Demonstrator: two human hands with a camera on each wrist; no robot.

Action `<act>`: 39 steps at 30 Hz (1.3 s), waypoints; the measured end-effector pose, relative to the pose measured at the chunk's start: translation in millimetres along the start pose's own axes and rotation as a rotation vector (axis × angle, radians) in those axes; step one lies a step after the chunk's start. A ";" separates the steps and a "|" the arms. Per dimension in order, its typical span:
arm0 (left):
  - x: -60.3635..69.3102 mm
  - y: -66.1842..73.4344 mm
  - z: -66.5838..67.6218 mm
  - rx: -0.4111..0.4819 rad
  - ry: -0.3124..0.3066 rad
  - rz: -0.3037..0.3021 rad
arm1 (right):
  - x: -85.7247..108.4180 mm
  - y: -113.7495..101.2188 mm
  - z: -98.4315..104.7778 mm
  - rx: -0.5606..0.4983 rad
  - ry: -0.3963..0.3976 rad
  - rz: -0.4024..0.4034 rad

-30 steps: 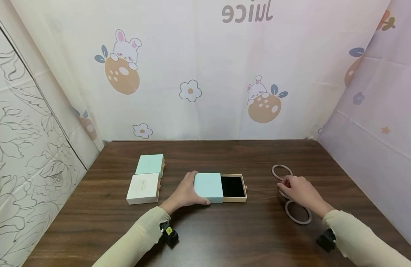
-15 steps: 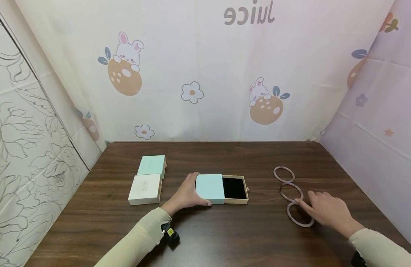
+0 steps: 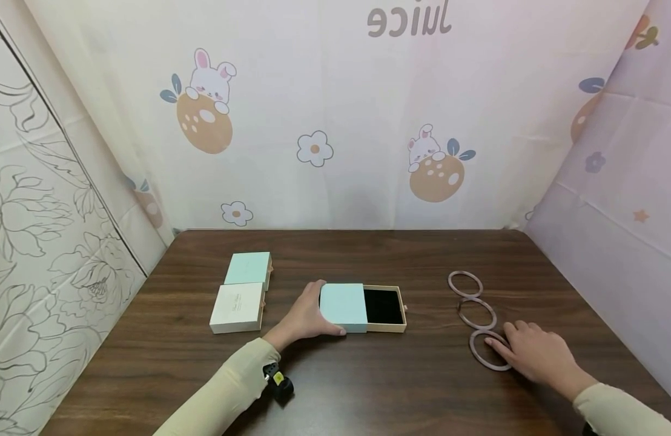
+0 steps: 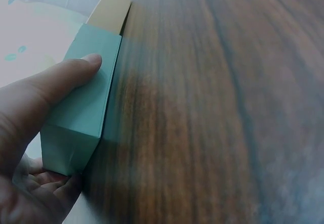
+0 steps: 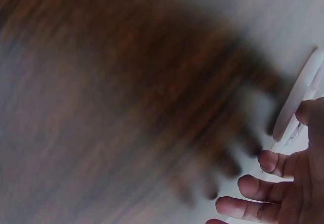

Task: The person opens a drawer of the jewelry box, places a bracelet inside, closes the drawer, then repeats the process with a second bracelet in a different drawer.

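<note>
My left hand [image 3: 305, 318] grips the closed end of a light blue drawer box [image 3: 343, 306]. The thumb [image 4: 76, 75] lies along one side, with the fingers at the opposite side. Out of the box's right end sticks its cream drawer [image 3: 386, 327], lined in black. To the right, three pale bangles lie in a slanting row: a far one [image 3: 450, 282], a middle one [image 3: 495, 312] and a near one [image 3: 471, 346]. My right hand [image 3: 545, 357] is over the near bangle's right edge, fingers loosely spread, thumb at the ring. Whether the thumb touches it cannot be told.
Two more small boxes lie on the left of the brown wooden table [image 3: 423, 387]: a mint one [image 3: 248, 268] behind a white one [image 3: 236, 307]. A printed curtain [image 3: 357, 194] hangs along the table's back edge.
My right hand has let go of the middle bangle and moved toward me and right, to the near one. The left hand stays on the drawer box.
</note>
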State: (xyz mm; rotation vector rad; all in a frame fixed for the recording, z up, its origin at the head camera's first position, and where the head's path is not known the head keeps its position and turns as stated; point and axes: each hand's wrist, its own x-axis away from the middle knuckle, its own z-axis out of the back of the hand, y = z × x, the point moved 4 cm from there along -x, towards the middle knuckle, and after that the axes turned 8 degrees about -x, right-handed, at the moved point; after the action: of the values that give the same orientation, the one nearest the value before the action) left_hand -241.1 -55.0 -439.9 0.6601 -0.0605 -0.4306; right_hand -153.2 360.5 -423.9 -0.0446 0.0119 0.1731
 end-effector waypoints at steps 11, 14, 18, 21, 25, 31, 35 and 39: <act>-0.5 -1.0 -1.0 -0.005 -0.005 0.006 | 3.1 -5.5 -6.4 0.031 0.141 0.090; -0.5 -1.0 -0.6 -0.001 0.002 -0.007 | 5.1 -9.1 -6.0 0.047 0.203 0.136; -1.1 -1.5 -0.4 -0.001 0.011 -0.018 | 6.5 -13.4 -4.3 0.059 0.295 0.199; -1.4 -1.6 -0.6 -0.003 0.011 -0.012 | 7.3 -15.1 -3.7 0.068 0.339 0.226; -0.9 -1.0 -0.4 0.005 0.011 -0.003 | 8.1 -15.6 -4.9 0.073 0.338 0.239; -1.2 -0.7 -0.3 0.011 0.009 -0.004 | 7.6 -17.0 -3.4 0.082 0.331 0.245; -1.4 -0.2 0.3 0.013 0.008 -0.005 | 7.5 -18.4 -3.0 0.102 0.294 0.236; -1.5 0.0 1.2 0.011 0.007 -0.002 | 6.5 -19.8 -2.1 0.104 0.272 0.222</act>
State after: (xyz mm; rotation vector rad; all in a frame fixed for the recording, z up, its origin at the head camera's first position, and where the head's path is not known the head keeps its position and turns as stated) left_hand -242.7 -55.0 -438.8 0.6721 -0.0552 -0.4303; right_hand -143.4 342.1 -425.2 0.0377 0.2977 0.3873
